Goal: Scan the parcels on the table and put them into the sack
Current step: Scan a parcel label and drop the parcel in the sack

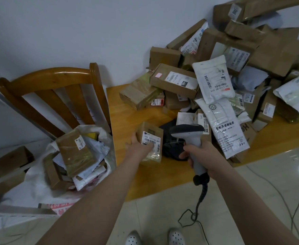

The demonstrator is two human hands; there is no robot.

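Parcel (151,134), one, left hand (138,148); scanner (187,132), one, right hand (199,151).

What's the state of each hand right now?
Left hand: holds a small brown parcel.
Right hand: grips the barcode scanner by its handle.
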